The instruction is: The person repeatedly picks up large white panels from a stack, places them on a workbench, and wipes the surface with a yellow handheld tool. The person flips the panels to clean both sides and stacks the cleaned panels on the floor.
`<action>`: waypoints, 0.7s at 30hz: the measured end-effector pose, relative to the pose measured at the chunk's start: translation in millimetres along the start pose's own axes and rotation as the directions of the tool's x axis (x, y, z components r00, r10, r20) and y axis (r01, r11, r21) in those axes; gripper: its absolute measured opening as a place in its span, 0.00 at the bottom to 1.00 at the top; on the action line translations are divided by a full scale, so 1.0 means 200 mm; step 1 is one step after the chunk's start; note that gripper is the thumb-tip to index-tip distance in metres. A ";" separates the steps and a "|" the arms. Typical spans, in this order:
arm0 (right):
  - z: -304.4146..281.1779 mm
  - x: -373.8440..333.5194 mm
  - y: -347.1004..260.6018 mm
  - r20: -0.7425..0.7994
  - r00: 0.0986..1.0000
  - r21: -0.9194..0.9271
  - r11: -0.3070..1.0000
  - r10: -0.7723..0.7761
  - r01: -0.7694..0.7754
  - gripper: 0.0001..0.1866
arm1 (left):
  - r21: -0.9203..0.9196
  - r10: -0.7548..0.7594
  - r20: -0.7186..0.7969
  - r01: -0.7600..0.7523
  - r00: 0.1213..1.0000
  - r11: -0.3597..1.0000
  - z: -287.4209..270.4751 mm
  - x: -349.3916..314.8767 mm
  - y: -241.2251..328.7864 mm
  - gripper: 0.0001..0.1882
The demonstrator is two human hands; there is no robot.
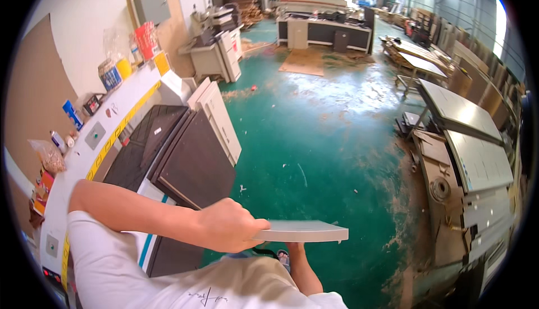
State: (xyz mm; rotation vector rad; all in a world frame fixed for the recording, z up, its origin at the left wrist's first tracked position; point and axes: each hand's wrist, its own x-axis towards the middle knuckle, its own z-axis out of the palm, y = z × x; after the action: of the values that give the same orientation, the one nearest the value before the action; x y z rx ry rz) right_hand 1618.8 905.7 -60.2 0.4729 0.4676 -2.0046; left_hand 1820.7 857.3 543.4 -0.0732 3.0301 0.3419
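A light grey panel [309, 232] is held up in front of my body, its long narrow edge facing me. My left hand [229, 227] is closed around the panel's left end, thumb lying along the top. From below, my right hand [296, 247] reaches up against the underside and bears the panel there. The board hides most of that hand, its fingers included. Left of my left hand, dark brown panels [196, 157] lean in a stack on a machine, with paler panels [219, 118] just beyond them.
A white machine ledge [78, 166] with cans, bottles and bags runs along my left. To the right stand pale boards [480, 160] and a bench with a coil [439, 188]. Sawdust and scraps lie on the green floor [303, 168]. Farther off is a dark-fronted machine [320, 33].
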 end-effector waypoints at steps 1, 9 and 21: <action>0.13 0.09 0.04 -0.008 0.999 -0.010 0.999 0.049 -0.049 0.16 | 0.008 -0.009 -0.024 0.009 1.000 1.000 0.12 0.08 -0.14 0.10; 0.83 0.88 0.24 -0.042 0.972 -0.208 0.949 0.233 -0.237 0.17 | -0.050 -0.160 -0.261 0.152 0.952 0.987 0.57 0.45 -1.20 0.07; 1.94 2.24 0.60 -0.145 0.937 -0.459 0.817 0.319 -0.349 0.17 | -0.224 -0.563 -0.303 0.517 0.769 0.826 0.40 0.70 -2.80 0.08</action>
State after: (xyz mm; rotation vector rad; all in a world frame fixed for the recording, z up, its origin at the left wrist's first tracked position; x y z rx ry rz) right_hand 1478.1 324.1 24.0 0.2793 0.8346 -1.4663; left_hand 1720.6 325.5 328.3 -1.1179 3.1217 0.5088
